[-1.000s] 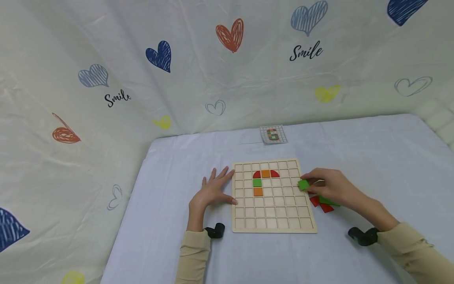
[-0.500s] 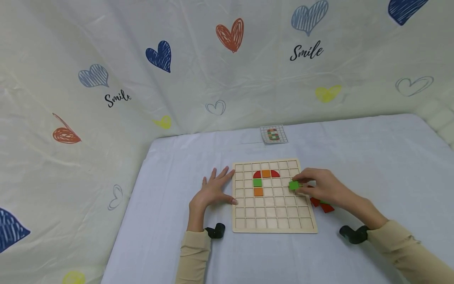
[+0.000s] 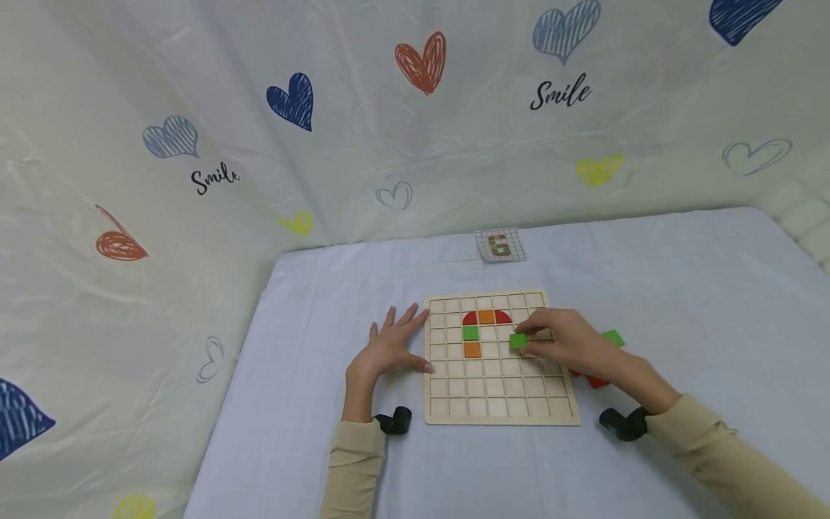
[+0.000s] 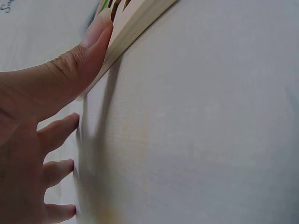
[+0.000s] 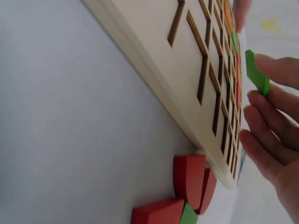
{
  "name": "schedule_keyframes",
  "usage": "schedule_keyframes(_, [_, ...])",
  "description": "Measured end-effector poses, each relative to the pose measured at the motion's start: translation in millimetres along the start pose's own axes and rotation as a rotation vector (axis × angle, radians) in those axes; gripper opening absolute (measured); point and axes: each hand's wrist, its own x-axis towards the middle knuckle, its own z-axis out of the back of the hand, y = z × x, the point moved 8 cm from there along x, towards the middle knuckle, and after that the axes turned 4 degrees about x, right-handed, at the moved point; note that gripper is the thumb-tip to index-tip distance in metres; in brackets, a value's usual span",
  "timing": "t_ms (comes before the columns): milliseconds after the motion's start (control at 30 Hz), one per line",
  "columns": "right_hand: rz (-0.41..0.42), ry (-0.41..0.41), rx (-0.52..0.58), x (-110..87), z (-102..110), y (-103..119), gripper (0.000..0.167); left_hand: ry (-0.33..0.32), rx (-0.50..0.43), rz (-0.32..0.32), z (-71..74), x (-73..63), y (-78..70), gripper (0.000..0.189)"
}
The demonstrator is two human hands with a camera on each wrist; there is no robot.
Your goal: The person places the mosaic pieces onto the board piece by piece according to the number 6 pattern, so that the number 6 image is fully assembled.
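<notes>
**Asker:** While the right hand was over the wooden grid board, what did it have hold of?

**Describer:** Its fingertips pinched a small green square tile, held just above the board's middle rows, right of centre. The right wrist view showed the same tile edge-on between the fingers, clear of the wood and not yet seated in a cell.

**Asker:** And the left hand?

**Describer:** The left hand lay flat on the pale blue tablecloth, fingers straight and spread, gripping nothing. Its thumb pressed against the board's left edge.

**Asker:** What already sat in the board?

**Describer:** Near the top, an orange square stood between two red quarter-round pieces, together forming an arch. Below the arch's left end sat a green square, and directly under that another orange square.

**Asker:** Any loose pieces?

**Describer:** Red pieces lay on the cloth just beside the board's right edge, partly hidden by the right wrist, and one green tile lay a little farther out.

**Asker:** Was any writing readable?

**Describer:** The word "Smile" appeared in black script on the cream backdrop, and again at the left, among sketched hearts. A small pattern card beyond the board showed a coloured figure 6 on a grid.
</notes>
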Motion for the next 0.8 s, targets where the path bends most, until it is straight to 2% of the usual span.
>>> schedule_keyframes(600, [0.005, 0.115, -0.011, 28.7, -28, 13, 0.023, -0.005, 0.004, 0.003, 1.5, 3.2, 0.8, 0.106])
schedule_keyframes(800, [0.000, 0.135, -0.031, 32.4, -36, 15, 0.022, 0.003, 0.004, 0.005, -0.5, 4.7, 2.3, 0.107])
